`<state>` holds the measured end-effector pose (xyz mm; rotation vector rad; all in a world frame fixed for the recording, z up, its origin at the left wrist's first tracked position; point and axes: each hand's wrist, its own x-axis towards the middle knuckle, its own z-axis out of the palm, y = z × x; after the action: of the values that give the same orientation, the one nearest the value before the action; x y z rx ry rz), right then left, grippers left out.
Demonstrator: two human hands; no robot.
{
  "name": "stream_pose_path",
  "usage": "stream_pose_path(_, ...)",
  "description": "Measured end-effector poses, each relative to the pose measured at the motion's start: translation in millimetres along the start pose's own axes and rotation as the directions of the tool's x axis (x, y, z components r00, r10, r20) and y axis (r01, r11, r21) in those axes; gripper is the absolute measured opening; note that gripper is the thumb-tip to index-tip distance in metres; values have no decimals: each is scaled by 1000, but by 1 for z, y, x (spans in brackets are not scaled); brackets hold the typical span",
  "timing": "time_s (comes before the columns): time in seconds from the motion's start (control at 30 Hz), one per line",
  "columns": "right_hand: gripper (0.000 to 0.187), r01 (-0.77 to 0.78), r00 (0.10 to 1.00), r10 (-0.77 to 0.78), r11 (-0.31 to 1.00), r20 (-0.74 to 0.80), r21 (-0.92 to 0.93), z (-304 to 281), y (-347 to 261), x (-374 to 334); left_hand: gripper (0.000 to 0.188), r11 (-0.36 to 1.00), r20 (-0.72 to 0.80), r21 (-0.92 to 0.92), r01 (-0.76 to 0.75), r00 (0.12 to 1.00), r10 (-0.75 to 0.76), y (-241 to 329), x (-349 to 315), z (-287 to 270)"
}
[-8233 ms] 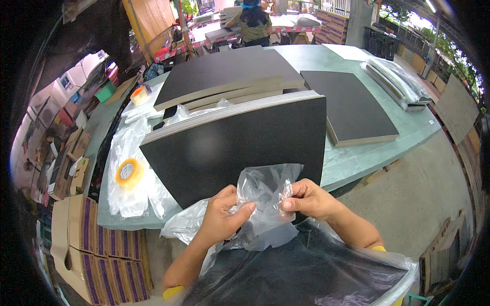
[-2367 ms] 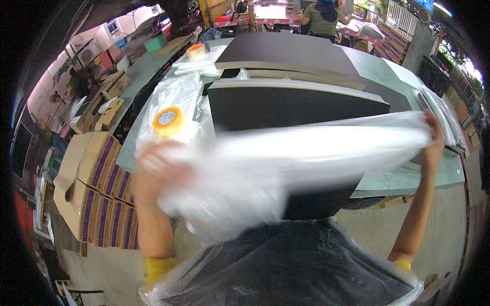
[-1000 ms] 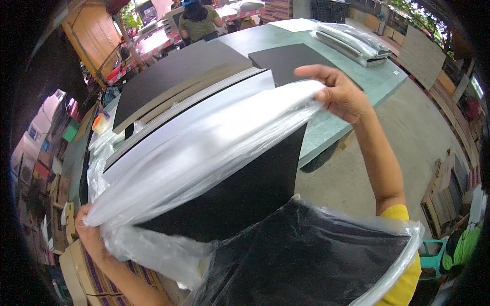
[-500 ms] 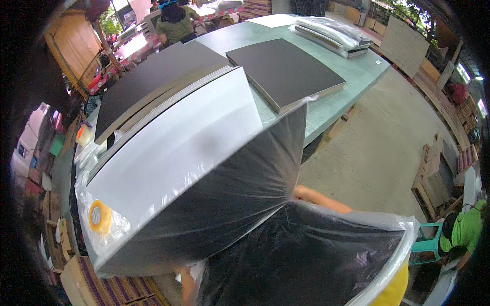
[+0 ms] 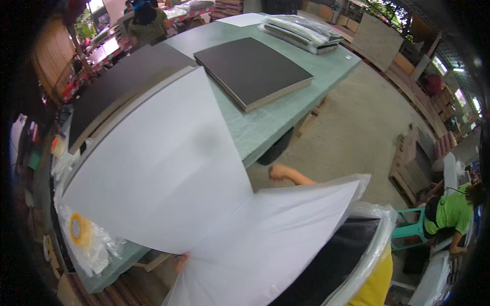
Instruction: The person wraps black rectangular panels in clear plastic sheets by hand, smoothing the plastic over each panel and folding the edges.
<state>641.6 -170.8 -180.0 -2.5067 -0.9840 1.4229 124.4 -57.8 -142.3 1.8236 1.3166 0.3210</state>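
A large white sheet [image 5: 265,239], film-like and creased, runs from the white top of the stack on the table [image 5: 153,153] toward my body. My left hand [image 5: 181,261] is closed on its near edge, with most of the hand hidden beneath. My right hand [image 5: 279,173] is closed beyond the sheet's far edge, a small gap from it; what it holds, if anything, I cannot make out. Under the sheet at lower right lies a black panel [image 5: 332,250] in clear plastic wrap [image 5: 380,219], against yellow cloth.
The pale green table [image 5: 260,125] carries a dark panel stack [image 5: 250,69], longer dark panels [image 5: 127,81] and plastic-wrapped panels [image 5: 301,33]. A yellow tape roll [image 5: 80,229] lies at the near left corner. A person in green [image 5: 454,209] is by a teal stool [image 5: 408,227].
The plastic-covered black surface between my hands has given way to the white sheet. My right hand has moved left and up, apart from the gathered plastic. The view has shifted right.
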Motion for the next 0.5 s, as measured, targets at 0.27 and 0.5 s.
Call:
stream_pose_path(0.27,38,836,255,-912,42,-320,548,-156,-165,-299,38,994,-420,93,-59,903,92,-15,-18,-134)
stream_pose_path(0.5,50,747,-614,-345,37,710,663,-52,-249,-325,25,787,621,-326,-524,509,596,238,-111,-176)
